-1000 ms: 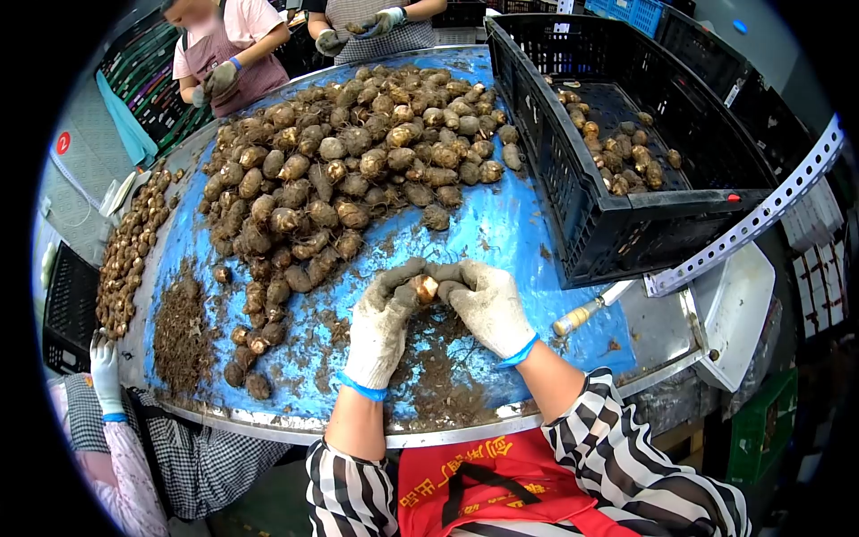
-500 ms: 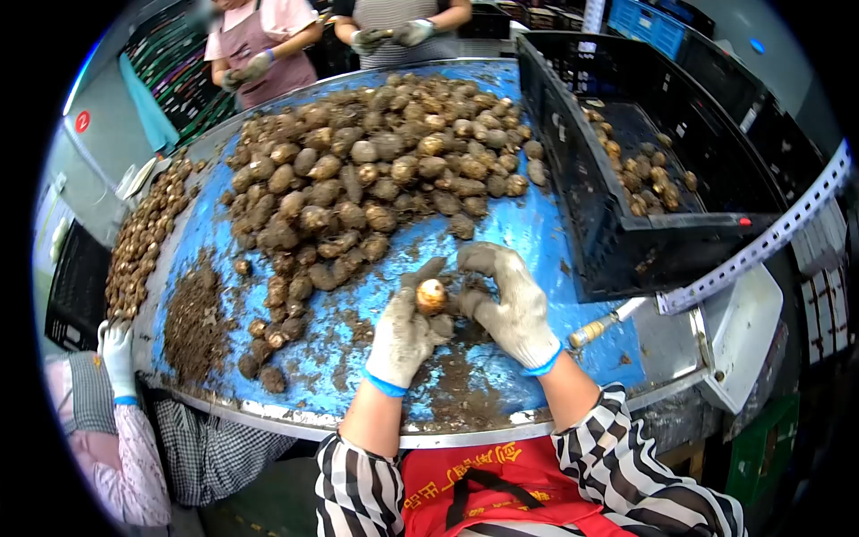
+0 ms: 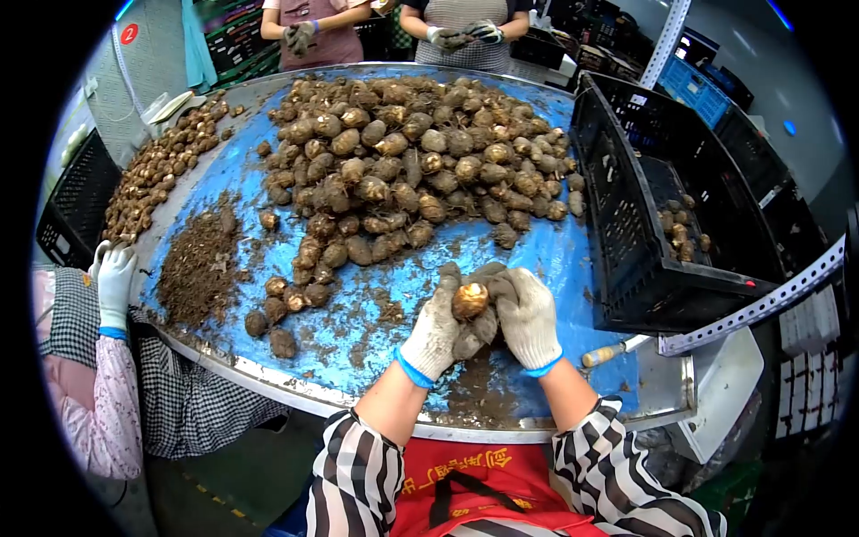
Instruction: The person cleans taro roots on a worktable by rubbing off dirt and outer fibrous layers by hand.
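Note:
Near the front of the blue-covered table (image 3: 573,268), my left hand (image 3: 436,329) is closed around a small brown taro corm (image 3: 470,301). Its pale cut end faces up at me. My right hand (image 3: 528,318) has its fingers curled against the right side of the same taro corm. Both hands wear white knitted gloves with blue cuffs, dark with soil at the fingers. Beyond them rises a big heap of soil-covered taro corms (image 3: 385,170). To the right of my right hand lies a knife with a wooden handle (image 3: 603,355).
A black crate (image 3: 626,233) holding some corms stands at the right, beside a perforated metal bar (image 3: 761,291). Loose soil (image 3: 197,277) and another corm pile (image 3: 161,174) lie left. A co-worker's gloved hand (image 3: 114,277) is at the left edge; two people stand opposite.
My right hand has come in from apart and now touches the taro corm. The corm has turned slightly in my left hand. The camera view has shifted.

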Motion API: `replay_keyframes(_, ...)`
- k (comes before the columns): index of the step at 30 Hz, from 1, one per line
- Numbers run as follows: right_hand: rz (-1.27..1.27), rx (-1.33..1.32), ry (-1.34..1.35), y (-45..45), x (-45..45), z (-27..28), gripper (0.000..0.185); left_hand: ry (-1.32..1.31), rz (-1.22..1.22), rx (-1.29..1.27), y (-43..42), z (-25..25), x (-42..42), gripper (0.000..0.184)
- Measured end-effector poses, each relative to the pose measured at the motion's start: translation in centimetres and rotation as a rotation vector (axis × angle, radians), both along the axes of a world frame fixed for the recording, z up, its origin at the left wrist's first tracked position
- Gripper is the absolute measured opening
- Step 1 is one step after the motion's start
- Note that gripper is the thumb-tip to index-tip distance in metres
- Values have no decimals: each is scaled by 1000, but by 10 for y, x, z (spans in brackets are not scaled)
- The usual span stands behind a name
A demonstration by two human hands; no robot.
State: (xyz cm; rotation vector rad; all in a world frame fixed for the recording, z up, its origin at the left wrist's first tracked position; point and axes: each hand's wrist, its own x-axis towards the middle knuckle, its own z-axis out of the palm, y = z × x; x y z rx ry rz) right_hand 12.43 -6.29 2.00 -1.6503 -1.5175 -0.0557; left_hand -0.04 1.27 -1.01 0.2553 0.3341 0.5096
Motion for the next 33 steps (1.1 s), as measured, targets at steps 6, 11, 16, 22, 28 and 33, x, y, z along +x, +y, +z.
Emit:
replay_keyframes(6, -24, -389, 418, -6, 34, 36, 23, -32, 1, 372, 6, -15, -8, 92)
replay_keyframes(11, 332, -466, -17, -1, 1, 59, 44, 354, 101, 314, -9, -3, -6, 75)
replay_keyframes(16, 236, -592, -18, 11, 8, 95, 45, 419, -138, 466, 3, 22, -20, 38)
replay_keyframes(22, 794, -865, -302, 71, -25, 136, 38, 251, 2, 448, -8, -19, 3, 26)
replay_keyframes(28, 792, -92, 948, 192, -148, 159, 54, 207, 36, 375, -7, -34, 13, 27)
replay_keyframes(33, 238, -132, -67, 192, -110, 141, 56, 170, 83, 181, 3, -2, 1, 33)
